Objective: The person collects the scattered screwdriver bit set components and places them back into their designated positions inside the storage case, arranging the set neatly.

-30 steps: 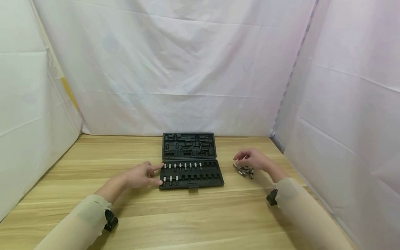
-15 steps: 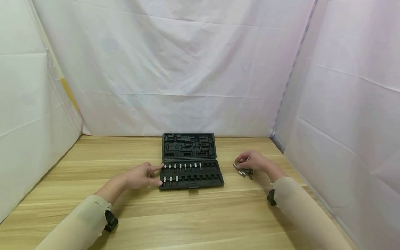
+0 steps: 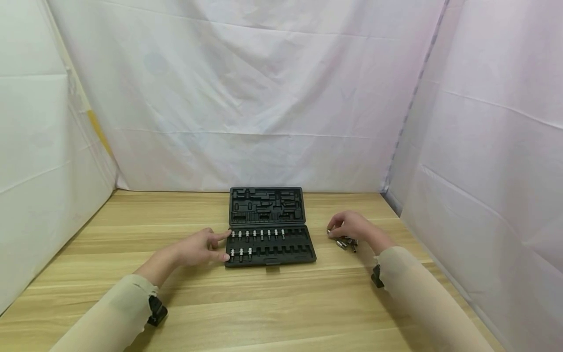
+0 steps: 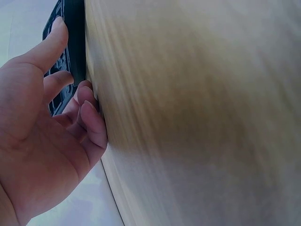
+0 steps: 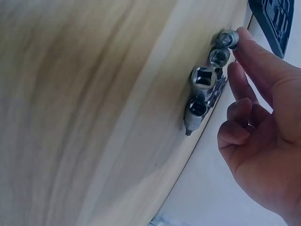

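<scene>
A black socket case point(image 3: 270, 261) lies open on the table, with silver bit sockets point(image 3: 240, 253) standing in two rows of its slots. My left hand point(image 3: 200, 248) rests at the case's left side, thumb on the near corner and index finger on the edge farther back. In the left wrist view, its other fingers point(image 4: 91, 117) are bent beside the case. To the right of the case, my right hand point(image 3: 352, 226) pinches a bit socket point(image 5: 229, 38) at the edge of a small pile of loose bit sockets point(image 3: 341, 244). Part of that grip is hidden.
Several slots point(image 3: 292, 249) at the right of both rows hold no socket. The case's moulded lid point(image 3: 267, 206) stands raised toward the back. White sheeting point(image 3: 264, 98) encloses the wooden table point(image 3: 264, 313) behind and at both sides.
My right hand has come down onto the loose bit sockets and taken hold of one, then shifted slightly left. The left hand has stayed at the case.
</scene>
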`<act>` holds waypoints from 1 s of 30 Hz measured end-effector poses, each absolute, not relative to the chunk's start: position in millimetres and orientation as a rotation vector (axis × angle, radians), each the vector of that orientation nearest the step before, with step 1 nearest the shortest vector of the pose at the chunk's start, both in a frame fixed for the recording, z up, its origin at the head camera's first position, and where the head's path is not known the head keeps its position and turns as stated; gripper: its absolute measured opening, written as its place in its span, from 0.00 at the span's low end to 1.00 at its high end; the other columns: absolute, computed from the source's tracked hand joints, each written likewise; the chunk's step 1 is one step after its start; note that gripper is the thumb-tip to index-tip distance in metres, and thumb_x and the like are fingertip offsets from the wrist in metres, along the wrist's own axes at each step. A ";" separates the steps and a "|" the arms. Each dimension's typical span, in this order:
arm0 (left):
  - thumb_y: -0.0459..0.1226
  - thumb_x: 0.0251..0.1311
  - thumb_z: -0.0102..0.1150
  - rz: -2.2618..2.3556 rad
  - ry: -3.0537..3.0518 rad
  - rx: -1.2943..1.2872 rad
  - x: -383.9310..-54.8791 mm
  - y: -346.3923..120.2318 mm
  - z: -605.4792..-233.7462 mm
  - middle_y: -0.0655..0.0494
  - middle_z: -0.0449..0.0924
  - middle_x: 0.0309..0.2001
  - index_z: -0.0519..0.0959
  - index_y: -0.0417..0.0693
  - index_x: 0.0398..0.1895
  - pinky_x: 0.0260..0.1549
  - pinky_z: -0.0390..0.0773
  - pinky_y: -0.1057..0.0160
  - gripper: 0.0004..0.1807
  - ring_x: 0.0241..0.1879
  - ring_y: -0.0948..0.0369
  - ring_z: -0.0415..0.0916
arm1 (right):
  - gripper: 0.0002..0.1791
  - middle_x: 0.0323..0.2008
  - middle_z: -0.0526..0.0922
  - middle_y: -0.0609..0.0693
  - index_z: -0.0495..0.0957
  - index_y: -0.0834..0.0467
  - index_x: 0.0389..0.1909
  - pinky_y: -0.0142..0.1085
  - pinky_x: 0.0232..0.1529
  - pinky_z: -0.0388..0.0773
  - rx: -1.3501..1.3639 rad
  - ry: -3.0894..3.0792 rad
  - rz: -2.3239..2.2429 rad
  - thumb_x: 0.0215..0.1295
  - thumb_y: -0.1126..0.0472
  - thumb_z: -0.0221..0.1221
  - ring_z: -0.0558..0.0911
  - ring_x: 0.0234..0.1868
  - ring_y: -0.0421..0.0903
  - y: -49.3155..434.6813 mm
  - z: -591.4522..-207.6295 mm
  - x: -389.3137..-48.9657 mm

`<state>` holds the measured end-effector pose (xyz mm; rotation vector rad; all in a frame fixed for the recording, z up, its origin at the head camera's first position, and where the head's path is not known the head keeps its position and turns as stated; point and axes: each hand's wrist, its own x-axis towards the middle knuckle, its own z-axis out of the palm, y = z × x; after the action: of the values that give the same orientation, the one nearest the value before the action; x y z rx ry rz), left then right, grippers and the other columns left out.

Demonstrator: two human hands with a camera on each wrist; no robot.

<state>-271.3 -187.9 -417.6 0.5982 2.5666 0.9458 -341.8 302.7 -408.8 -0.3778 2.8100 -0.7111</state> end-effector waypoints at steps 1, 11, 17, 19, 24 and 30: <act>0.52 0.68 0.75 0.948 2.565 0.594 -271.4 -187.8 -417.5 0.43 0.74 0.50 0.63 0.48 0.86 0.44 0.76 0.56 0.49 0.43 0.54 0.73 | 0.07 0.41 0.89 0.48 0.91 0.51 0.46 0.45 0.49 0.82 -0.371 2.806 -0.718 0.71 0.55 0.74 0.82 0.41 0.45 301.2 -408.2 -341.7; 0.51 0.68 0.75 0.967 2.557 0.590 -270.7 -187.6 -416.9 0.43 0.73 0.49 0.63 0.48 0.86 0.43 0.76 0.56 0.48 0.42 0.54 0.72 | 0.12 0.42 0.90 0.51 0.88 0.55 0.54 0.41 0.42 0.84 -0.400 2.774 -0.780 0.75 0.56 0.70 0.86 0.39 0.45 295.4 -410.7 -343.1; 0.49 0.68 0.75 0.977 2.558 0.591 -269.5 -187.9 -415.5 0.43 0.73 0.48 0.63 0.47 0.86 0.41 0.76 0.57 0.48 0.42 0.54 0.71 | 0.18 0.45 0.89 0.53 0.85 0.54 0.64 0.41 0.38 0.81 -0.414 2.731 -0.927 0.78 0.56 0.67 0.85 0.39 0.48 292.8 -408.2 -342.4; 0.49 0.68 0.75 0.981 2.559 0.590 -269.6 -187.9 -415.7 0.43 0.73 0.48 0.63 0.47 0.86 0.40 0.76 0.56 0.48 0.41 0.54 0.70 | 0.19 0.47 0.90 0.54 0.84 0.55 0.66 0.42 0.40 0.82 -0.451 2.727 -0.964 0.80 0.57 0.65 0.86 0.41 0.49 291.8 -408.0 -342.2; 0.49 0.67 0.75 0.977 2.564 0.587 -269.7 -187.6 -416.1 0.44 0.73 0.47 0.63 0.47 0.86 0.40 0.75 0.57 0.48 0.41 0.54 0.70 | 0.19 0.50 0.90 0.56 0.83 0.54 0.68 0.45 0.46 0.84 -0.502 2.710 -1.043 0.82 0.55 0.63 0.88 0.47 0.49 288.1 -407.2 -342.1; 0.49 0.67 0.76 0.969 2.573 0.592 -269.8 -187.3 -415.2 0.45 0.73 0.46 0.64 0.47 0.86 0.39 0.75 0.57 0.48 0.39 0.54 0.69 | 0.21 0.57 0.86 0.64 0.80 0.58 0.71 0.47 0.50 0.89 -0.481 2.603 -1.229 0.85 0.57 0.60 0.91 0.49 0.51 281.6 -404.4 -339.2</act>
<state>-269.8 -187.3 -415.2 0.5923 2.5731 0.9687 -339.2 281.6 -404.4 -0.4811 2.6026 -1.2294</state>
